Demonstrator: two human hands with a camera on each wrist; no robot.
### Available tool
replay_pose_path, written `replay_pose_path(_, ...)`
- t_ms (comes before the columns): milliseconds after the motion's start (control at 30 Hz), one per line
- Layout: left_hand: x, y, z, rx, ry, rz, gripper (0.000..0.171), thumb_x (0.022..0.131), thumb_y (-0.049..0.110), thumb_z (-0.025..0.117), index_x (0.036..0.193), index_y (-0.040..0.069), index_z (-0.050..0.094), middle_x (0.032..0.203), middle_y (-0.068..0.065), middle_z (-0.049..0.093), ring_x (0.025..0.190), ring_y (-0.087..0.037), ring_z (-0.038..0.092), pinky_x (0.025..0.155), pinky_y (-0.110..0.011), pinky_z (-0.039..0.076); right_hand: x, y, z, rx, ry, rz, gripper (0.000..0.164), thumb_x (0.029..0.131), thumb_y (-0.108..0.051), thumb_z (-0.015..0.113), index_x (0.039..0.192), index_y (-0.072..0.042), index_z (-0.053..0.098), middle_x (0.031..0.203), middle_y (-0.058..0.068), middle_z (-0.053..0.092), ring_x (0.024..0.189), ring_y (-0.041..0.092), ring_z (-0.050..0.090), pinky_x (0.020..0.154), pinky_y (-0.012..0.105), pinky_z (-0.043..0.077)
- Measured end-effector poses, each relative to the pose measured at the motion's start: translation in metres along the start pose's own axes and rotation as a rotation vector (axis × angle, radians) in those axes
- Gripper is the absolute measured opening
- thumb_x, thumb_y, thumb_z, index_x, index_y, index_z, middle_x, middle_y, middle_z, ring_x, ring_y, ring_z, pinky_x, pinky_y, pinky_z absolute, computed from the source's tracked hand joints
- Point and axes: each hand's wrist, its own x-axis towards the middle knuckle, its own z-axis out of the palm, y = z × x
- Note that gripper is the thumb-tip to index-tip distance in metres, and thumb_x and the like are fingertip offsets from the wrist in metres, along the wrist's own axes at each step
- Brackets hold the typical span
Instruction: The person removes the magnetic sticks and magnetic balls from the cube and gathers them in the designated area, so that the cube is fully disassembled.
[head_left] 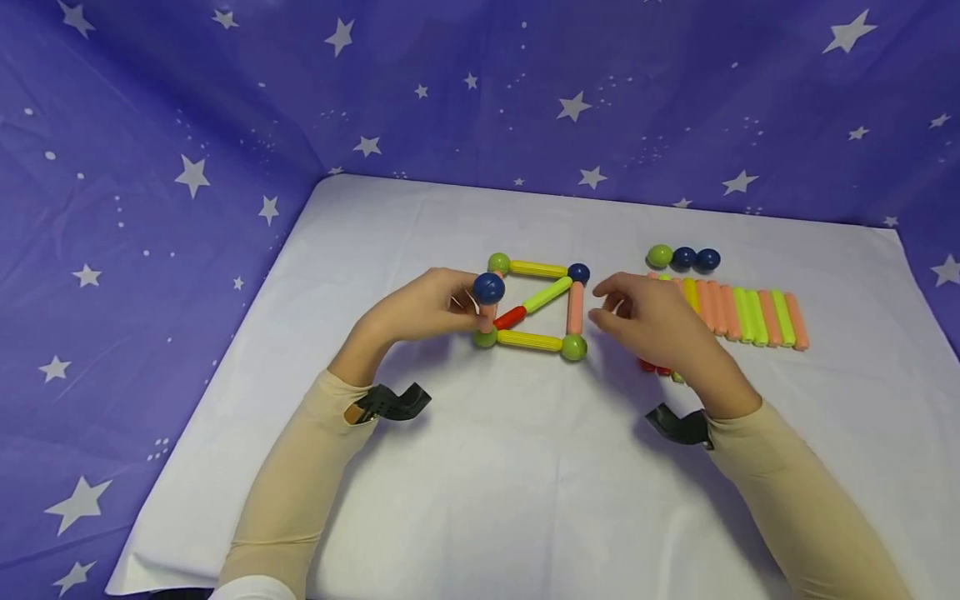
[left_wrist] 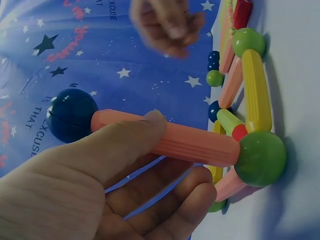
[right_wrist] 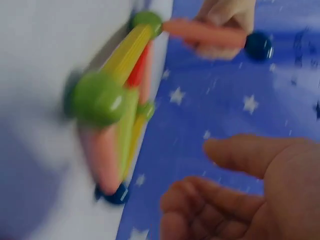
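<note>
My left hand (head_left: pixel 431 307) pinches an upright pink rod (left_wrist: pixel 195 142) between thumb and fingers. A dark blue ball (head_left: pixel 489 288) tops that rod, and its lower end meets a green ball (left_wrist: pixel 261 159) at the near left corner of a flat square frame. Yellow rods (head_left: pixel 530 341) and pink rods (head_left: pixel 575 308) form the frame's sides, with green and blue balls at its corners. Across it runs a diagonal of a red piece (head_left: pixel 511 317) and a lime piece (head_left: pixel 548 295). Just right of the frame hovers my right hand (head_left: pixel 652 321), fingers loosely curved, holding nothing.
Beyond the right hand lies a row of pink, lime and yellow rods (head_left: pixel 750 317). A green ball (head_left: pixel 660 256) and two blue balls (head_left: pixel 696 259) sit behind it. Red rod ends (head_left: pixel 648 366) show under the right hand. A starry purple cloth (head_left: pixel 465 108) stands behind the white table (head_left: pixel 480 483).
</note>
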Motion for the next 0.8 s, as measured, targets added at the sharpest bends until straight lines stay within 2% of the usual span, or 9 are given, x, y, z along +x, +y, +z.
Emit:
replay_pose_path(133,0.002,0.000,0.002,0.021,-0.011,-0.002,0.010,0.087,0.011,0.075,0.091,0.013,0.066,0.089,0.003,0.067,0.088,-0.016,0.064,0.083,-0.032,0.052,0.013,-0.035,0.012,0.140,0.039,-0.224,0.038,0.090,-0.024,0.069,0.126,-0.013,0.060,0.099,-0.002,0.062,0.082,0.013,0.057,0.068,0.034,0.050)
replay_pose_path(233,0.003,-0.001,0.004,0.038,-0.006,0.011,0.010,0.087,0.013,0.075,0.091,0.014,0.066,0.089,0.004,0.067,0.086,-0.015,0.064,0.081,-0.031,0.052,0.023,-0.058,0.021,0.203,0.050,-0.395,0.043,0.090,-0.023,0.070,0.130,-0.014,0.058,0.106,-0.002,0.061,0.085,0.014,0.057,0.067,0.031,0.050)
replay_pose_path(300,0.004,-0.001,0.005,0.049,0.004,0.020,0.011,0.087,0.014,0.075,0.093,0.014,0.066,0.089,0.004,0.068,0.085,-0.014,0.065,0.079,-0.032,0.052,0.029,-0.069,0.026,0.216,0.057,-0.472,0.045,0.089,-0.023,0.072,0.131,-0.014,0.058,0.109,-0.002,0.060,0.085,0.015,0.058,0.065,0.029,0.050)
replay_pose_path(367,0.004,-0.001,0.005,0.071,0.012,0.029,0.012,0.086,0.016,0.075,0.094,0.014,0.066,0.089,0.005,0.068,0.083,-0.013,0.065,0.078,-0.031,0.052,0.034,-0.076,0.031,0.218,0.073,-0.513,0.045,0.087,-0.022,0.075,0.129,-0.014,0.059,0.108,-0.003,0.060,0.083,0.016,0.057,0.063,0.028,0.049)
replay_pose_path(567,0.006,-0.001,0.004,0.120,0.031,0.066,0.010,0.086,0.013,0.074,0.092,0.012,0.067,0.086,0.005,0.069,0.079,-0.013,0.066,0.075,-0.029,0.052,0.039,-0.080,0.044,0.267,0.115,-0.532,0.039,0.090,-0.019,0.072,0.126,-0.011,0.061,0.100,-0.003,0.060,0.078,0.014,0.052,0.061,0.027,0.043)
replay_pose_path(667,0.006,0.000,0.003,0.123,0.034,0.068,0.009,0.086,0.011,0.074,0.091,0.010,0.067,0.085,0.005,0.068,0.079,-0.014,0.066,0.075,-0.029,0.053,0.040,-0.077,0.047,0.347,0.086,-0.502,0.038,0.092,-0.020,0.069,0.128,-0.011,0.060,0.100,-0.004,0.060,0.078,0.012,0.053,0.065,0.029,0.045)
replay_pose_path(800,0.003,0.000,0.002,0.122,0.029,0.067,0.007,0.087,0.009,0.073,0.091,0.009,0.067,0.085,0.003,0.068,0.080,-0.015,0.066,0.077,-0.030,0.053,0.039,-0.073,0.052,0.534,0.012,-0.419,0.036,0.094,-0.017,0.066,0.129,-0.010,0.059,0.101,-0.002,0.064,0.082,0.017,0.059,0.071,0.030,0.048)
